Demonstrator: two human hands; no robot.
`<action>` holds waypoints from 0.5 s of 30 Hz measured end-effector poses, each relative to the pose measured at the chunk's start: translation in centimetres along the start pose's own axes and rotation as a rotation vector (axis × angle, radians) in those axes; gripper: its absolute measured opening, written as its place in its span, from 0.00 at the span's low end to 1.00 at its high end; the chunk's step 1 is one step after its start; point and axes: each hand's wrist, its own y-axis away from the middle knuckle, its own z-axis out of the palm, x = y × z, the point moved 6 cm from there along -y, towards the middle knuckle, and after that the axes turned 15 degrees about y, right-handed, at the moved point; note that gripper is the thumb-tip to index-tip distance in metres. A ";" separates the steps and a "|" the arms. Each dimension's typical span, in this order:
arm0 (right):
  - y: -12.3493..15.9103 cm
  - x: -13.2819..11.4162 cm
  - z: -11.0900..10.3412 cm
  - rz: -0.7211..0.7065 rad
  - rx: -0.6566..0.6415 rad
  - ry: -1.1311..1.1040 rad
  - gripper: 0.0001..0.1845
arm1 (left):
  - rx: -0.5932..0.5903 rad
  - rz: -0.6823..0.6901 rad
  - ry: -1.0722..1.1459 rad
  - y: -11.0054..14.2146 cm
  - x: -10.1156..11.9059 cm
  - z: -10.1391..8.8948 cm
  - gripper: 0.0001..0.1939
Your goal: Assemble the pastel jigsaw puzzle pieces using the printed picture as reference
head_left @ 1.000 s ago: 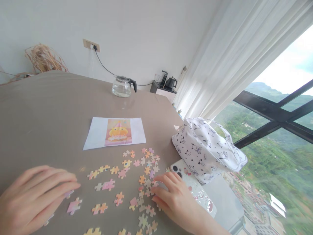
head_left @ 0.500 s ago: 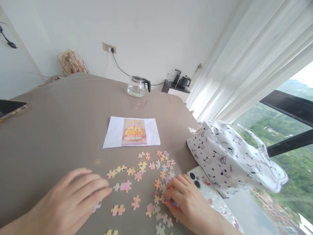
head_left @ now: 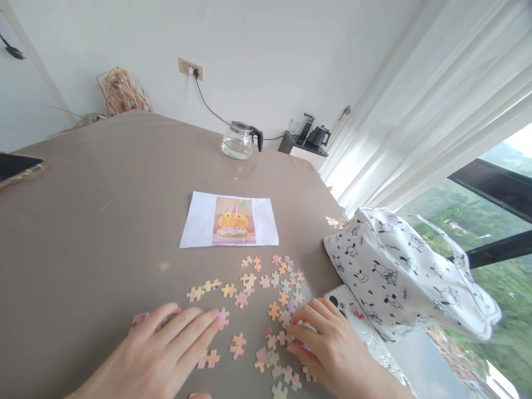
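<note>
Left hand (head_left: 166, 346) partly hides pink puzzle piece (head_left: 223, 318); window (head_left: 499, 185) cropped.

The head camera looks forward and down across the table (head_left: 103, 221). The left hand (head_left: 162, 352) and right hand (head_left: 328, 341) are nearest it.

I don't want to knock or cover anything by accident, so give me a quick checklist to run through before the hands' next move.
1. Printed sheet unobstructed: ok; it lies face up, beyond the puzzle pieces.
2. All puzzle pieces uncovered: not ok; the left hand reaches over some.
3. Right hand free of any piece: cannot tell; it curls among the pieces and its grip is hidden.
4. Phone untouched: cannot tell; the right arm partly hides it, and contact is unclear.
5. Glass pot out of the hands' way: ok; it stands beyond the sheet.
</note>
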 end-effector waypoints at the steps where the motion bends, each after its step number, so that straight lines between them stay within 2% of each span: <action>1: 0.1 -0.1 0.0 -0.001 0.001 0.011 0.07 | -0.006 -0.008 0.003 0.1 0.0 0.1 0.31; 4: 0.2 -0.7 -0.1 -0.037 0.051 0.052 0.09 | -0.007 -0.012 0.009 0.2 0.0 0.1 0.33; 9: 0.3 -1.6 -0.6 -0.134 0.120 0.149 0.15 | -0.014 0.061 -0.049 0.5 0.1 0.3 0.40; 15: -0.8 -2.7 -2.5 -0.199 0.180 0.196 0.15 | 0.047 0.017 -0.012 0.4 0.4 0.2 0.33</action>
